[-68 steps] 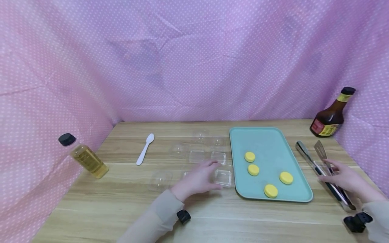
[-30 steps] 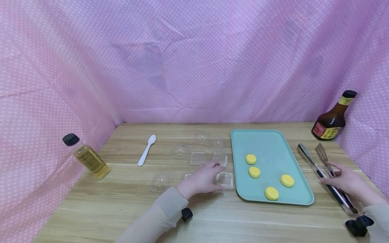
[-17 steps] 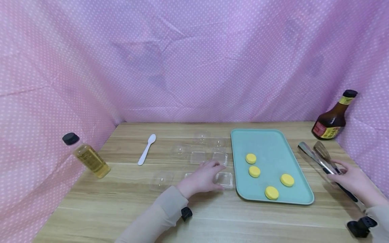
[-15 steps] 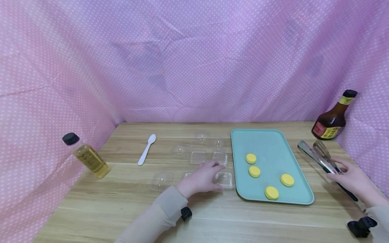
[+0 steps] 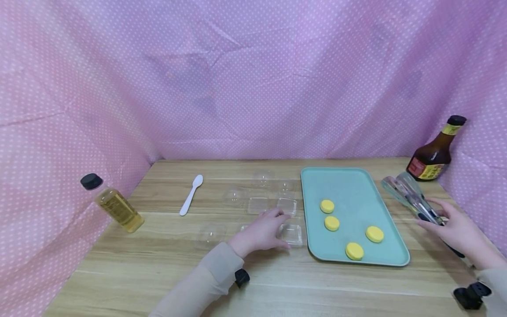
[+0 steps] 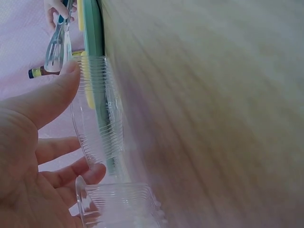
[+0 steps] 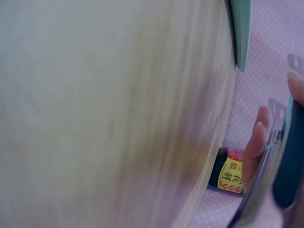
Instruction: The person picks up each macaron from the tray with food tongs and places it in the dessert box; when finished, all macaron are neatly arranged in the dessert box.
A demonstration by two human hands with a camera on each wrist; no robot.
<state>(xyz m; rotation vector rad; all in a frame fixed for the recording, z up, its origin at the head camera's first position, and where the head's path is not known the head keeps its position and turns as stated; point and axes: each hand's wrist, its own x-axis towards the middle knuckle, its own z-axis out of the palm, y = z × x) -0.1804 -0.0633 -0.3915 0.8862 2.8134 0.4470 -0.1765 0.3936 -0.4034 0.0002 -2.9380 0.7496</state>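
Observation:
In the head view, my right hand (image 5: 455,226) grips a pair of metal tongs (image 5: 413,198) by the dark handle. One of its ends is slotted, and the ends look raised off the table. The right wrist view shows the dark handle (image 7: 289,152) close up. My left hand (image 5: 261,233) holds a small clear plastic box (image 5: 292,234) left of the tray, thumb on one side and fingertips on the other; the ridged box (image 6: 97,109) shows in the left wrist view. A green tray (image 5: 340,185) between the hands bears several yellow discs, including one (image 5: 354,251) near the front.
More clear plastic boxes and domed lids (image 5: 234,196) lie left of the tray. A white spoon (image 5: 191,195) is farther left. An oil bottle (image 5: 119,209) with a black cap stands at the left, and a brown sauce bottle (image 5: 431,156) at the back right.
My right hand has taken hold of the tongs and lifted them, their ends swinging a little left and up, towards the tray's edge. My left hand has barely moved.

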